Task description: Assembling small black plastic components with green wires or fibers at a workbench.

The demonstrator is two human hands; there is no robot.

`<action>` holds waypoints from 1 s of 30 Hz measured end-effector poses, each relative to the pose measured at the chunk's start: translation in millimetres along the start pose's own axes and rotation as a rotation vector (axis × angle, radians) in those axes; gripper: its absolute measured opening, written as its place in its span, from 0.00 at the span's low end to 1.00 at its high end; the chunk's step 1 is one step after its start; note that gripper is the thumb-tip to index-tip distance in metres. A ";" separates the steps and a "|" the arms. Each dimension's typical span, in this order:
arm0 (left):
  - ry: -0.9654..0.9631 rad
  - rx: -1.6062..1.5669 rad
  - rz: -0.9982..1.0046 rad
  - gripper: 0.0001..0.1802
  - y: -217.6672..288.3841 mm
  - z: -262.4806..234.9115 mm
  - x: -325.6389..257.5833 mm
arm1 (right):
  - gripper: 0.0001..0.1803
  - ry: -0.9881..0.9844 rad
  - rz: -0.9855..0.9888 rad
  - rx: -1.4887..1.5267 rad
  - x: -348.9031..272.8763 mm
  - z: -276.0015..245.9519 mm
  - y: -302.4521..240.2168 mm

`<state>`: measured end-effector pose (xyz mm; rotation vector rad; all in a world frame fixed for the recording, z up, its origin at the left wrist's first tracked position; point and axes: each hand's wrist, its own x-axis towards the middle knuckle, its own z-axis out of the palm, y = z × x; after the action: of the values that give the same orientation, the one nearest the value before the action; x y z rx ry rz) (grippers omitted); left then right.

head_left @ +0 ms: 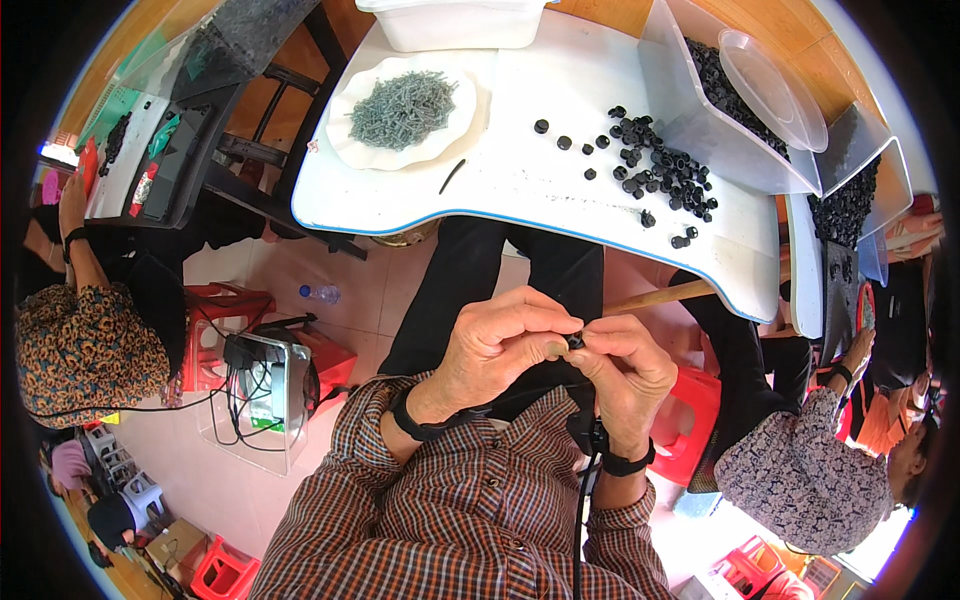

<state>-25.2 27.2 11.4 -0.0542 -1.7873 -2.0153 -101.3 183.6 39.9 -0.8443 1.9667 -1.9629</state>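
A small black part [575, 342] sits pinched between the fingertips of both hands, held over the lap just below the near edge of the white table [520, 190]. The left hand [500, 345] closes thumb and fingers onto it from the left; the right hand [630, 370] clamps it from the right, though how much of the part each hand covers is hard to tell. On the table, a loose scatter of black caps [655, 165] lies right of centre, and a white plate [345, 125] heaped with grey screws [402, 108] lies at its left. A clear bin [700, 130] of more black pieces stands at the table's far right corner, a white tub [455, 25] at its far edge.
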 end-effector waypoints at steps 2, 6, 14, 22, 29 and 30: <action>-0.001 0.001 -0.001 0.10 0.2 -0.3 -0.2 | 0.10 0.002 0.012 0.012 -0.4 0.3 0.0; -0.006 -0.001 -0.008 0.10 1.5 -1.2 0.1 | 0.10 0.019 0.081 0.102 -1.0 2.3 -3.1; -0.018 -0.024 -0.019 0.11 -0.7 -2.4 -1.5 | 0.10 0.022 0.054 0.118 -2.7 2.5 -0.6; -0.014 -0.028 -0.016 0.11 -1.0 -0.5 -1.7 | 0.08 0.007 0.034 0.083 -2.7 -1.0 -1.6; -0.025 -0.070 -0.016 0.10 -0.3 -1.7 -0.1 | 0.08 -0.016 0.015 0.051 -0.4 -1.9 -5.9; -0.030 -0.082 -0.030 0.10 0.1 -2.1 0.1 | 0.08 -0.038 -0.022 -0.002 0.1 -3.2 -5.5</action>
<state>-24.7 25.1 11.2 -0.0838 -1.7324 -2.1197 -101.9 186.6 45.5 -0.9011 1.9470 -1.9430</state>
